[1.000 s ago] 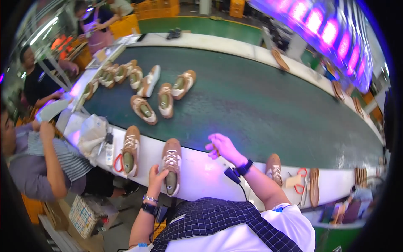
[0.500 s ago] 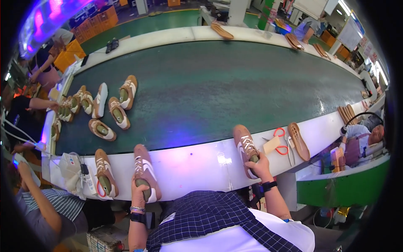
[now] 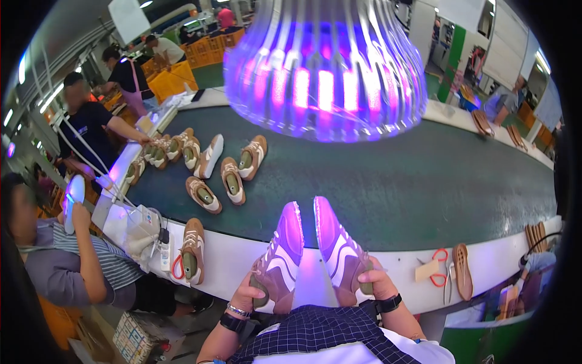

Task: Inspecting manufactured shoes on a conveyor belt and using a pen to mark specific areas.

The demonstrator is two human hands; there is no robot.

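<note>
Near, over the counter (image 3: 397,264), the left hand (image 3: 247,294) grips one laced sneaker (image 3: 282,264), the right hand (image 3: 379,281) a second sneaker (image 3: 341,258), both seemingly without outsoles yet. Rightward, a brown outsole (image 3: 462,274) lies loose. Farther left, finished-looking sneakers (image 3: 233,183) rest on the conveyor belt (image 3: 394,188).

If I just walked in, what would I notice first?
Probably the big glowing purple lamp at the top middle. Below it, the left hand holds one brown-and-white shoe and the right hand holds a matching shoe, both tinted purple. More shoes are on the left part of the green belt.
</note>
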